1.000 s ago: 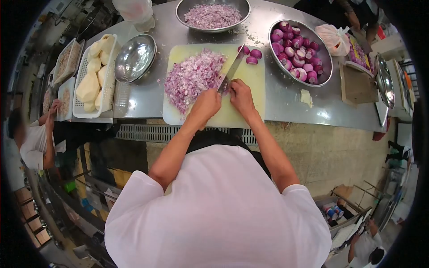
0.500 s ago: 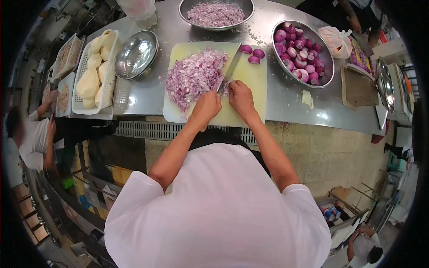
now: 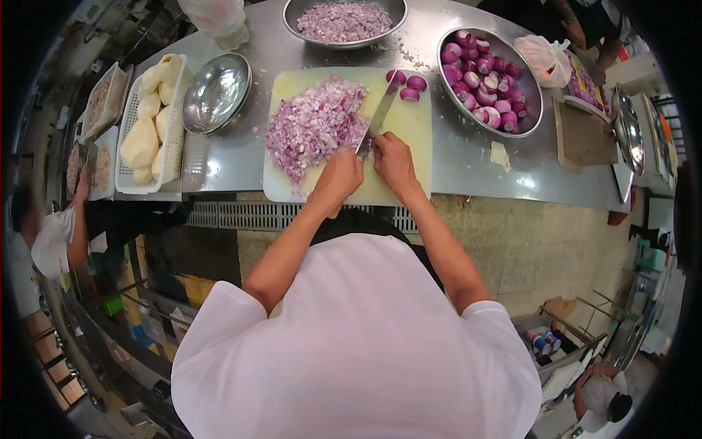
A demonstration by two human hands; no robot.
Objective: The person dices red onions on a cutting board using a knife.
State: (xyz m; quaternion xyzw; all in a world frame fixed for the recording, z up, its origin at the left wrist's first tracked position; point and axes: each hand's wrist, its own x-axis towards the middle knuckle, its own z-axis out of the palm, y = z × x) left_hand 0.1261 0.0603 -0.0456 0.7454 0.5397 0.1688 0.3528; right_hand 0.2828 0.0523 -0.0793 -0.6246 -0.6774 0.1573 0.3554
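My left hand (image 3: pixel 340 178) is wrapped round the handle end of a kitchen knife (image 3: pixel 382 110), its blade pointing away over the cutting board (image 3: pixel 413 157). My right hand (image 3: pixel 395 164) is closed, fingertips curled down close beside the blade. A piece of red onion seems to be under those fingers, mostly hidden. Left of the blade lies a broad heap of chopped red onion (image 3: pixel 314 128). Several peeled red onion halves (image 3: pixel 410 94) rest at the board's far right, one partly behind the knife tip.
Beyond the board stands a bowl (image 3: pixel 287 25) of chopped onion. A bowl (image 3: pixel 540 110) of peeled onions is at right, near a plastic bag (image 3: pixel 545 60). At left are a metal bowl (image 3: pixel 217 91) and a white basket (image 3: pixel 175 135) of peeled roots. A co-worker (image 3: pixel 55 238) stands far left.
The view has shifted slightly, so the table things sit a little further left. The knife tip has moved slightly right over the board, towards the onion halves. Both hands keep their holds.
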